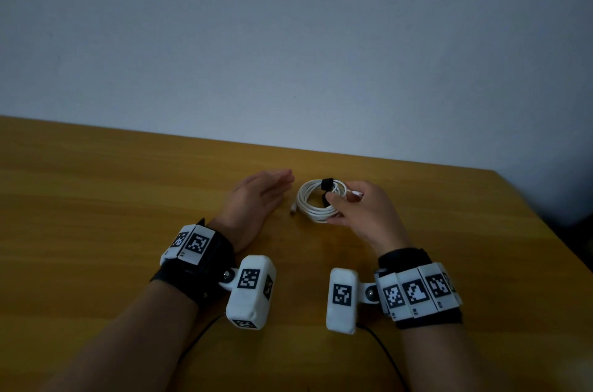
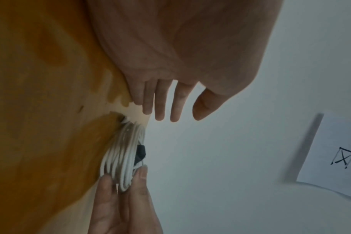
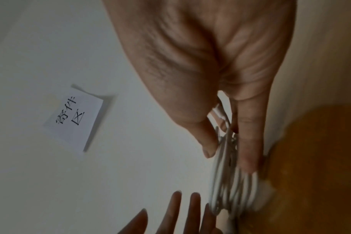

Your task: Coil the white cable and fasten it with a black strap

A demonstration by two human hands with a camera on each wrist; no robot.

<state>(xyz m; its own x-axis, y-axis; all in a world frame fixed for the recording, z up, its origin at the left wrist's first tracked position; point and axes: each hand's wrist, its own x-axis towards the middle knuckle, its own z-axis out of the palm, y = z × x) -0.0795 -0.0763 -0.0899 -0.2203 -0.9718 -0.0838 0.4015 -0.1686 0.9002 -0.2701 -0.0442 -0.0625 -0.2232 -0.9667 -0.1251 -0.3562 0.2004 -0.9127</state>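
one hand [image 1: 362,212], the right, pinches the strapped cable [image 1: 316,200] while the left hand [image 1: 256,196] hovers open; best lower it gently onto the tabletop [image 1: 96,183] so nothing springs loose.

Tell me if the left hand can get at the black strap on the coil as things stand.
Probably yes. The left hand is open beside the white cable, with bare table between them. The black strap sits on the coil's far side, uncovered, while the right hand pinches the opposite edge.

A wooden tabletop [image 1: 128,186] meets a pale wall [image 1: 288,38], where a white paper note [image 3: 74,118] with black handwritten characters hangs.
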